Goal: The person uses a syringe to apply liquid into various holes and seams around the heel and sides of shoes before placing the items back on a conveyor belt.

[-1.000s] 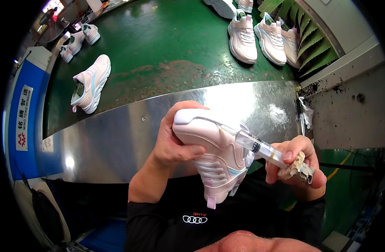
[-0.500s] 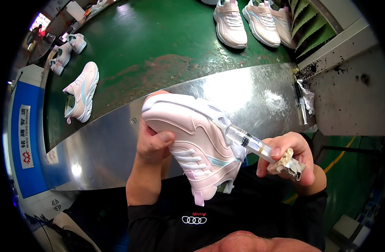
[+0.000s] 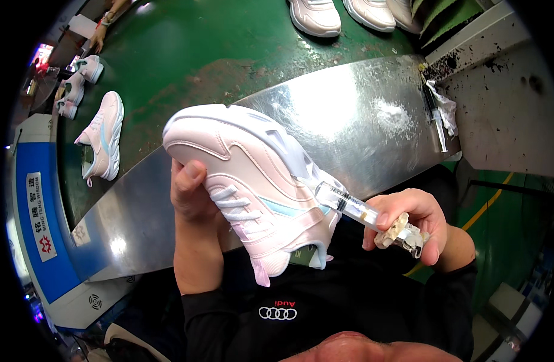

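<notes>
A pale pink sneaker (image 3: 246,163) with white laces and a light blue stripe is tilted above the metal ledge, its heel toward me. My left hand (image 3: 189,184) grips it near the toe, thumb on the upper and the other fingers mostly hidden. My right hand (image 3: 419,220) is closed round a clear syringe (image 3: 352,206). The syringe's front end meets the edge of the white sole near the midfoot; the tip itself is hard to make out. A crumpled cream-coloured lump (image 3: 400,234) sits at the syringe's rear, among my fingers.
Beyond the shiny metal ledge (image 3: 271,108) lies a green surface (image 3: 180,60). Another pink sneaker (image 3: 105,136) stands at left, several more farther off. A second syringe (image 3: 437,117) rests by the grey panel (image 3: 512,108) at right. Someone else's hand (image 3: 97,39) reaches in at upper left.
The sneaker and my left hand have moved left and slightly up in view. My right hand and the syringe have shifted a little left. Another person's arm has appeared at upper left.
</notes>
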{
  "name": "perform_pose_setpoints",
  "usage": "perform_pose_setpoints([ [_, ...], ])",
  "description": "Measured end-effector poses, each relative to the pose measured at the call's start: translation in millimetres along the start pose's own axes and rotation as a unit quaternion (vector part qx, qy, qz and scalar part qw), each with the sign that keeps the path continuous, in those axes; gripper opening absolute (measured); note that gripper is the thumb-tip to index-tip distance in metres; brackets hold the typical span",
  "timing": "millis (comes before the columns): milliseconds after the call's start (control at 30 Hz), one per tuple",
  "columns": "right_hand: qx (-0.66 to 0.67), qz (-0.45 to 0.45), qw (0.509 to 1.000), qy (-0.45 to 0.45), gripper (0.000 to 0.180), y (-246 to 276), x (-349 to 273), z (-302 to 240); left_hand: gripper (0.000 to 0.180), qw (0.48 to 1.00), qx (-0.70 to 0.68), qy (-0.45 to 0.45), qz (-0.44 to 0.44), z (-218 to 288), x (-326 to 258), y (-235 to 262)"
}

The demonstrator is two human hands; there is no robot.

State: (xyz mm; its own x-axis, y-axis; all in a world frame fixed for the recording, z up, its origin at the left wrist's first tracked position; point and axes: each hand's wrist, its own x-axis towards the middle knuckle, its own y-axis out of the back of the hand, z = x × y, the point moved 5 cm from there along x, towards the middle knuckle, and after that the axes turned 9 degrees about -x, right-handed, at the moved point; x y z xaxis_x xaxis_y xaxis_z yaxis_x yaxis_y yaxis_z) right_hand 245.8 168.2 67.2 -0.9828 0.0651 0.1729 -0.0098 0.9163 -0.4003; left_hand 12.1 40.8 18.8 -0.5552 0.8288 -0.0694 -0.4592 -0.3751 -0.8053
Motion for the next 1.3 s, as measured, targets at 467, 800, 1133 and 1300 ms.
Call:
perform_pose_setpoints([
  [467, 0.006, 0.016, 1.0, 0.006, 0.069, -1, -12, 12, 0.059, 0.998, -0.065, 0.015, 0.007, 8, 0, 28],
  [800, -0.004, 0.013, 1.0, 0.023, 0.067, -3, -26, 15, 0.054, 0.999, -0.038, 0.011, 0.02, 9, 5, 32],
  [1133, -0.011, 0.026, 0.999, 0.021, 0.065, 2, -44, 22, 0.055, 0.997, -0.046, 0.053, 0.021, 8, 13, 34],
  [1300, -0.007, 0.023, 1.0, 0.013, 0.065, 3, -50, 27, 0.053, 0.994, -0.068, 0.075, 0.038, 2, 16, 31],
])
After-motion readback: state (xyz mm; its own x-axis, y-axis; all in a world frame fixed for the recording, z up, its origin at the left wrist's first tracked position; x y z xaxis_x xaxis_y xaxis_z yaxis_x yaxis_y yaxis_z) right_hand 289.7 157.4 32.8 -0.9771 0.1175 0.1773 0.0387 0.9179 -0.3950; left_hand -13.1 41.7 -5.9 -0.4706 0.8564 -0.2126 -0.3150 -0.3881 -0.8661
